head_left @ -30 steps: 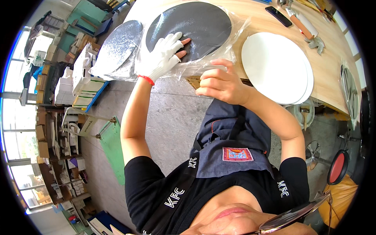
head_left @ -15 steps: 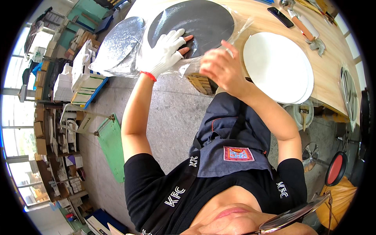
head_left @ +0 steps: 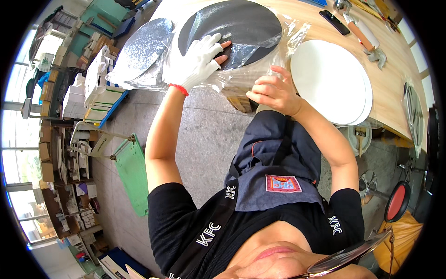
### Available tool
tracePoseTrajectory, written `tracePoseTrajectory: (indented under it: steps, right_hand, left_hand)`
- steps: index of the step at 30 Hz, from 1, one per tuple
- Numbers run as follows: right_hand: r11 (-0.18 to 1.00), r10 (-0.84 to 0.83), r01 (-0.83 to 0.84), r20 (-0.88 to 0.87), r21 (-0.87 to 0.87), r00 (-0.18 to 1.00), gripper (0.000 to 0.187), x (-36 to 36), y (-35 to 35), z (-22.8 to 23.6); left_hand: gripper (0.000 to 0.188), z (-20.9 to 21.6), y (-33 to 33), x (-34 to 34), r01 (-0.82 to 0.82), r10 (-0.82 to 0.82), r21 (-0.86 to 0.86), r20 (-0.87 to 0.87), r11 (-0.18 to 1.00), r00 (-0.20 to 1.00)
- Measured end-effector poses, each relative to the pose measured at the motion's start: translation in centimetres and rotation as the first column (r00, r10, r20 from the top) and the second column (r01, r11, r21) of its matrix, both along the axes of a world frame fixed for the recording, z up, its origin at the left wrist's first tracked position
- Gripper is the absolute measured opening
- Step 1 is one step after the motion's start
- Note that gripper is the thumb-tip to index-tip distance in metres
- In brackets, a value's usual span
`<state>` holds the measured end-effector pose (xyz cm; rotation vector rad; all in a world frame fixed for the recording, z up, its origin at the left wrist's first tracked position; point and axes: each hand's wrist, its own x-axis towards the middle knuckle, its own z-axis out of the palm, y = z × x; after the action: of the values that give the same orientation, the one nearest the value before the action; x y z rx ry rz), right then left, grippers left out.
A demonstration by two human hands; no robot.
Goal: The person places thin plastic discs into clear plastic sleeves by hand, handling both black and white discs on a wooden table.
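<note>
My left hand [head_left: 197, 63] wears a white fingerless-tipped glove with a red cuff; two bare fingertips show. It lies flat, fingers spread, on a large dark round disc [head_left: 253, 23] covered by clear plastic film [head_left: 295, 35]. My right hand [head_left: 275, 92] is bare, near the table's front edge, right of the disc. Its fingers are curled, and the film gathers up toward them, apparently pinched there. Left of the dark disc lies a second film-covered disc [head_left: 144, 49], shiny grey. A stack of white round discs [head_left: 327, 79] lies to the right of my right hand.
On the wooden table [head_left: 395, 93] lie a phone [head_left: 334, 22] and a roller-like tool [head_left: 360, 35]. A clear bucket [head_left: 358, 139] with a brush stands below the right edge. A green platform trolley [head_left: 131, 176] and loaded shelves [head_left: 69, 186] are on the left.
My right hand has moved slightly right and toward me, its fingers now more curled. The film at the disc's right side has shifted and bunched. My left hand stays nearly in place.
</note>
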<state>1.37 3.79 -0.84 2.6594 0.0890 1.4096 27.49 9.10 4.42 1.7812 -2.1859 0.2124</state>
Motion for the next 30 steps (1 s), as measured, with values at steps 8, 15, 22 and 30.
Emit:
tracePoseTrajectory:
  steps: [8, 15, 22, 30]
  right_hand:
    - [0.935, -0.326, 0.303, 0.109, 0.185, 0.939, 0.034, -3.5, -4.0, 4.6]
    - [-0.430, -0.331, -0.107, -0.046, 0.897, 0.942, 0.088, -4.7, -14.3, 3.6]
    - [-0.597, -0.085, 0.027, -0.097, 0.802, 0.992, 0.046, -0.2, -14.8, 2.7]
    - [-0.393, -0.111, -0.168, 0.135, 0.904, 0.985, 0.022, 3.2, -13.7, 6.9]
  left_hand:
    - [0.046, 0.3, 2.6, -0.3, 0.124, -0.085, 0.002, -0.719, 0.992, 0.690]
    - [0.049, 4.2, 1.6, -9.5, 0.130, -0.125, 0.141, -0.047, 0.981, 0.991]
    - [0.055, 0.7, 2.0, -11.3, 0.218, -0.219, -0.139, 0.009, 0.966, 0.976]
    - [0.076, -1.9, 2.8, -11.8, 0.056, -0.066, -0.255, -0.033, 0.965, 0.997]
